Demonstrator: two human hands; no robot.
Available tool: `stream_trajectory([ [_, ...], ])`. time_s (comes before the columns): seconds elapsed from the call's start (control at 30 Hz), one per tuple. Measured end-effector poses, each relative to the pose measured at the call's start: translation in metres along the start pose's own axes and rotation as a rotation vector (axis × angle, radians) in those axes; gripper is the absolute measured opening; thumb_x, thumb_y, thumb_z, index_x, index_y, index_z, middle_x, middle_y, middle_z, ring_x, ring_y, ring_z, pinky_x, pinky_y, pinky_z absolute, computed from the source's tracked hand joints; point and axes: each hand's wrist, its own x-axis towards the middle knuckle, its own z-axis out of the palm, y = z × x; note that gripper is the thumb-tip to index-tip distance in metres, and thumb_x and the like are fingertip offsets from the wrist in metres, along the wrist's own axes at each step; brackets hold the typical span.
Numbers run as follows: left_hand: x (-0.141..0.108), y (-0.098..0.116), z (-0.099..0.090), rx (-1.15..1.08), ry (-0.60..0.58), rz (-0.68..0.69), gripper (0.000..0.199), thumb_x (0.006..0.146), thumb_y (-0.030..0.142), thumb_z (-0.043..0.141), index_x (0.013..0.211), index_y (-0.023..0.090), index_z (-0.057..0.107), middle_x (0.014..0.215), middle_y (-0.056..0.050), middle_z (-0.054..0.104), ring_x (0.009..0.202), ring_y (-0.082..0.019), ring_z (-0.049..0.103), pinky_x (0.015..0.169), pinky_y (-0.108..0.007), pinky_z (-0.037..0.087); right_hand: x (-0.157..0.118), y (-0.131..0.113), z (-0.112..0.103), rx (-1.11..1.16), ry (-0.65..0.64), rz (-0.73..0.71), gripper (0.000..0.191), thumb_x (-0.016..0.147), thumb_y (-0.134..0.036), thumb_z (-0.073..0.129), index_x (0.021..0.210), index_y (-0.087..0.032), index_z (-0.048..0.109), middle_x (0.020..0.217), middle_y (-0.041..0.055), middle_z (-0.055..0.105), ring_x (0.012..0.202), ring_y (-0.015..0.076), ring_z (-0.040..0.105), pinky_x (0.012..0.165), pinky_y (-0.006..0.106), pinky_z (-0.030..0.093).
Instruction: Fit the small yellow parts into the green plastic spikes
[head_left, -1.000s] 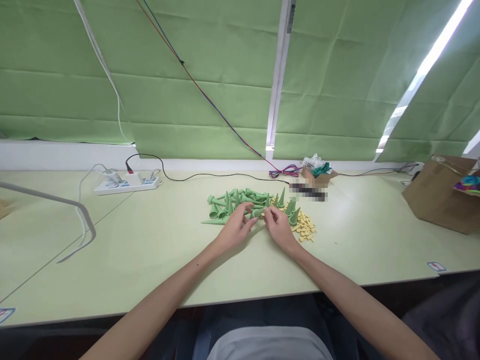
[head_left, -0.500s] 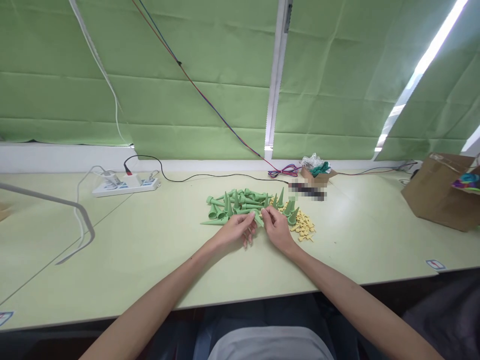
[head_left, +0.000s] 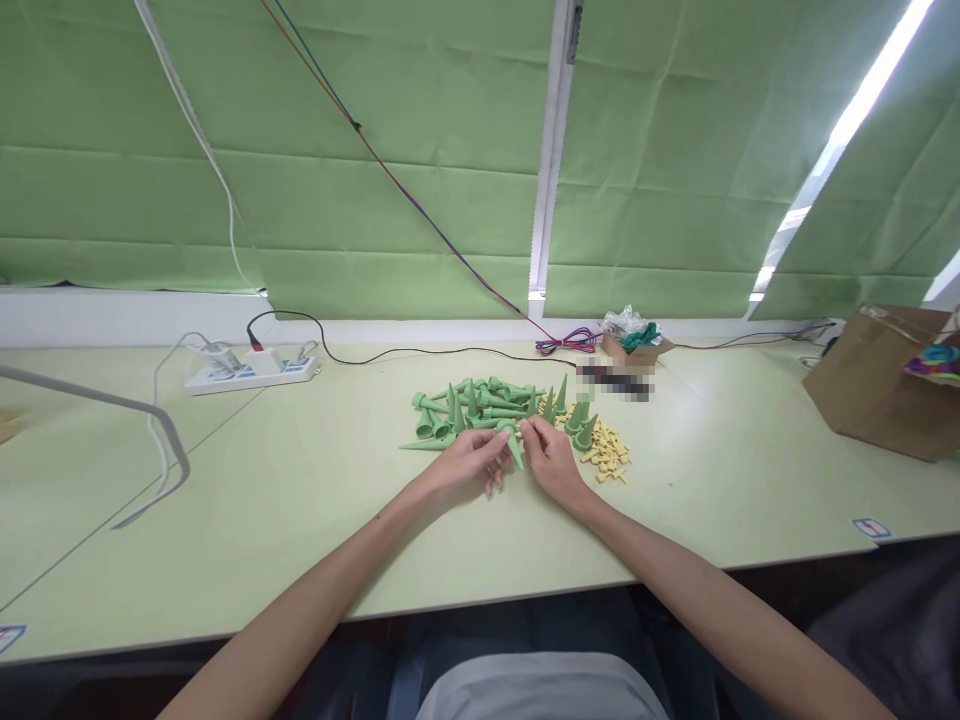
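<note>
My left hand (head_left: 474,460) is closed on a green plastic watering spike (head_left: 515,450), its tip pointing down and toward me. Close beside it, my right hand (head_left: 553,458) is pinched on a small yellow plastic piece, only a sliver of which shows at the spike's wide end. I cannot tell whether the two parts touch. Beyond my hands is a pile of green spikes (head_left: 495,398), some lying and several standing upright. A heap of small yellow pieces (head_left: 609,452) lies right of my right hand, with two green spikes (head_left: 585,432) upright at its edge.
A white power strip (head_left: 251,374) with plugs lies at the back left, near a grey bent stand (head_left: 169,430). Toward the back right are a small open carton (head_left: 636,355) and a blurred-out dark object (head_left: 613,381). A large cardboard box (head_left: 874,385) stands far right.
The green spike in my left hand has turned, so its tip now points further down toward me. Both hands stay in nearly the same place.
</note>
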Motion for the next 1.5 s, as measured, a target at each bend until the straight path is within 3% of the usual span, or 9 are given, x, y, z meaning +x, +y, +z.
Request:
stream_trajectory([
  [0.13, -0.0023, 0.0025, 0.0003, 0.072, -0.002, 0.024, 0.047, 0.08, 0.062, 0.06, 0.076, 0.015, 0.053, 0.065, -0.004, 0.061, 0.052, -0.014, 0.061, 0.044, -0.024, 0.048, 0.0, 0.0012, 0.0003, 0.0, -0.001, 0.008, 0.035, 0.097, -0.042, 0.038, 0.07, -0.021, 0.042, 0.059, -0.0043, 0.038, 0.054, 0.0123, 0.036, 0.054, 0.025, 0.029],
  [0.33, -0.007, 0.0066, 0.0026, 0.285, 0.113, 0.138, 0.039, 0.083, 0.054, 0.058, 0.074, 0.017, 0.053, 0.059, 0.0, 0.056, 0.049, -0.012, 0.056, 0.045, -0.023, 0.043, 0.0004, 0.0014, 0.0001, -0.014, -0.004, 0.001, 0.035, 0.097, -0.039, 0.038, 0.068, -0.021, 0.04, 0.059, -0.0041, 0.038, 0.055, 0.0124, 0.037, 0.054, 0.025, 0.028],
  [0.77, -0.0075, 0.0053, 0.0028, 0.635, 0.227, 0.292, 0.029, 0.086, 0.045, 0.054, 0.077, 0.017, 0.054, 0.073, -0.001, 0.061, 0.061, -0.013, 0.054, 0.055, -0.025, 0.043, 0.0001, 0.0011, -0.0006, 0.007, -0.025, 0.006, 0.036, 0.098, -0.037, 0.037, 0.066, -0.021, 0.037, 0.058, -0.0043, 0.038, 0.054, 0.0118, 0.036, 0.054, 0.025, 0.027],
  [1.23, -0.0073, 0.0039, 0.0015, 0.708, 0.228, 0.39, 0.022, 0.087, 0.037, 0.055, 0.091, 0.016, 0.059, 0.081, -0.003, 0.06, 0.068, -0.014, 0.056, 0.056, -0.025, 0.044, 0.0001, 0.0024, -0.0009, -0.005, -0.033, -0.006, 0.036, 0.098, -0.036, 0.037, 0.065, -0.021, 0.035, 0.057, -0.0038, 0.039, 0.053, 0.0121, 0.036, 0.053, 0.026, 0.027],
  [1.5, -0.0076, 0.0031, 0.0012, 0.76, 0.221, 0.445, 0.018, 0.09, 0.035, 0.052, 0.089, 0.017, 0.055, 0.08, -0.002, 0.057, 0.068, -0.014, 0.054, 0.057, -0.024, 0.042, 0.0004, 0.0043, -0.0004, 0.044, -0.043, 0.014, 0.036, 0.098, -0.036, 0.037, 0.065, -0.021, 0.037, 0.057, -0.0036, 0.038, 0.053, 0.0122, 0.036, 0.052, 0.026, 0.027],
])
